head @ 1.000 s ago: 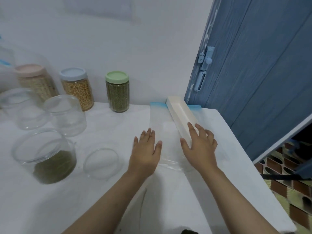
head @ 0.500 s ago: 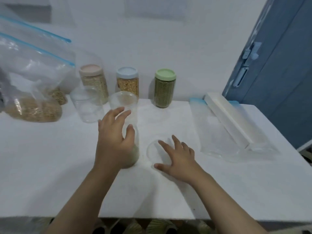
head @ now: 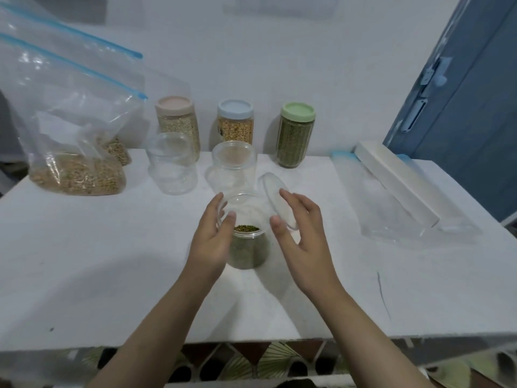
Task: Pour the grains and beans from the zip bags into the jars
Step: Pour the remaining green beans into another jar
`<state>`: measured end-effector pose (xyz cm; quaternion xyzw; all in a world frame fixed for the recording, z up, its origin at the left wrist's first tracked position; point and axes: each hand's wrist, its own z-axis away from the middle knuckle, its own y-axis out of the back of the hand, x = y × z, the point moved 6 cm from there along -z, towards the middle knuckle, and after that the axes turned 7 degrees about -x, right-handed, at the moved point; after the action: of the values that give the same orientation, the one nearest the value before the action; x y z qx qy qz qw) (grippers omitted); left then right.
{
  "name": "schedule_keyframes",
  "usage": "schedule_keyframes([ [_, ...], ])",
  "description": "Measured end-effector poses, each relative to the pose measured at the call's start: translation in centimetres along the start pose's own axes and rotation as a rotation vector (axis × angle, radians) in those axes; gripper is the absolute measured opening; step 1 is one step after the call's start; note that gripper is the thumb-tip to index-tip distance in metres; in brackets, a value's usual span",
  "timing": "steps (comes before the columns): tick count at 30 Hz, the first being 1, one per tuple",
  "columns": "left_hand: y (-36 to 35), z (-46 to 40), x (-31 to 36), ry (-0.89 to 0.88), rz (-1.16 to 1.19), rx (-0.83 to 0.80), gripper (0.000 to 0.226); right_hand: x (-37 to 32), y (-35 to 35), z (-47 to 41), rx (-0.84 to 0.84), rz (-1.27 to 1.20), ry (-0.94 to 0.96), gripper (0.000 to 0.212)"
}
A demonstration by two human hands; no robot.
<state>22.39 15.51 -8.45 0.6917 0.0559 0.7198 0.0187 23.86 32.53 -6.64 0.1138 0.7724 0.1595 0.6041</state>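
We see left hand [head: 212, 242] fingers curled on green-bean jar [head: 247, 243], mid-tabletop [head: 84, 275] | right hand [head: 303, 242] fingers pinch clear lid [head: 275, 203], tilted beside rim | front edge bare | zip bags [head: 75, 152] far-left.

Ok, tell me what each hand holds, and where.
Left hand grips the jar by its side; right hand holds the clear lid by its edge.

My left hand [head: 213, 238] covers the left side of the clear jar [head: 247, 242], so I cannot tell how firmly my fingers [head: 221, 217] grip it. The clear lid [head: 275, 201] in my right hand [head: 303, 233] is partly hidden behind my fingers. The two zip bags [head: 70, 130] are cut off at the left edge. The blue door [head: 458, 107] runs off the right edge.
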Motion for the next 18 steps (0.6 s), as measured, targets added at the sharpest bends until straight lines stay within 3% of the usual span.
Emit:
schedule_keyframes([
  [5, 1.2, -0.3, -0.5, 0.038, 0.082, -0.026, 0.032, -0.3, -1.8, -0.8, -0.069, 0.092, 0.029, 0.075],
  [9, 1.1, 0.1, -0.1, 0.02, 0.128, -0.067, 0.031, 0.1, -2.3, -0.9, -0.091, 0.02, -0.01, 0.084],
  [13, 1.0, 0.2, -0.1, 0.007, 0.089, -0.084, 0.037, 1.0, -2.6, -1.5, -0.015, -0.29, -0.173, 0.063],
  [18, 0.9, 0.3, -0.9, -0.031, 0.076, -0.065, 0.05, 1.3, -2.9, -2.2, 0.03, -0.276, -0.194, 0.028],
])
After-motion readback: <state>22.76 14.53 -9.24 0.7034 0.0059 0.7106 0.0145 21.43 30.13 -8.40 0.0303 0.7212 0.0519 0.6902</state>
